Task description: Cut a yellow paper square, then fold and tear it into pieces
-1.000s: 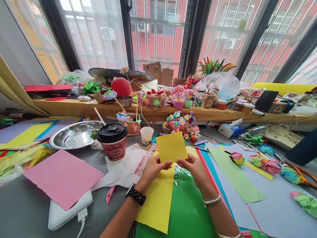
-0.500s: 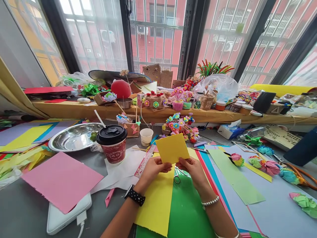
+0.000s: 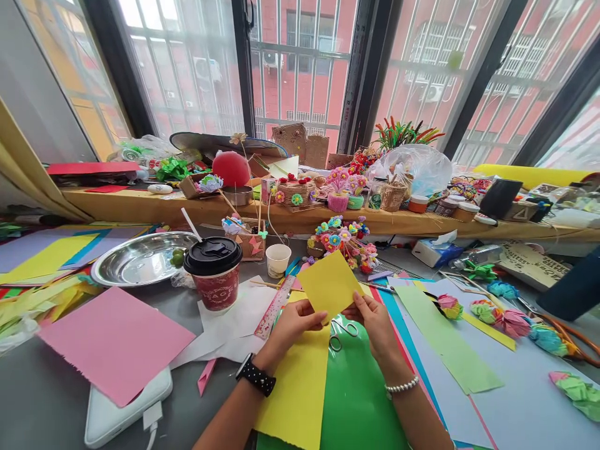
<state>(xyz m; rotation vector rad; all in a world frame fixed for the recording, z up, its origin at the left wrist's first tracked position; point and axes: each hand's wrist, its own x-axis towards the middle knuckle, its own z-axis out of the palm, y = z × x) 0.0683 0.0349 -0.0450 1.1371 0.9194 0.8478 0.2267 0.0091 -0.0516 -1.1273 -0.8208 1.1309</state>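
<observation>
In the head view, the left hand [image 3: 294,325] and the right hand [image 3: 375,324] held a small yellow paper square [image 3: 330,284] between them, raised just above the counter [image 3: 56,400] at the middle of the scene. The fingers [image 3: 315,320] of the left hand were closed on the square's lower left edge, and those of the right hand pinched its lower right edge; the square stood tilted, one corner pointing up.

Beneath the hands lay a long yellow sheet [image 3: 300,387] on a green sheet [image 3: 356,394], with a pair of scissors [image 3: 338,334] just below the held square. A patterned ruler [image 3: 274,307] lay just left of the left hand on white paper. Further left stood a red cup [image 3: 214,275] with a black lid and a straw, beside a steel bowl [image 3: 138,257]. A pink sheet [image 3: 115,340] partly covered a white device [image 3: 122,406] near the front edge. To the right, a pale green strip [image 3: 445,337] and several folded paper flowers [image 3: 510,320] lay on blue-grey paper. A small white paper cup [image 3: 277,259] stood behind the square.
</observation>
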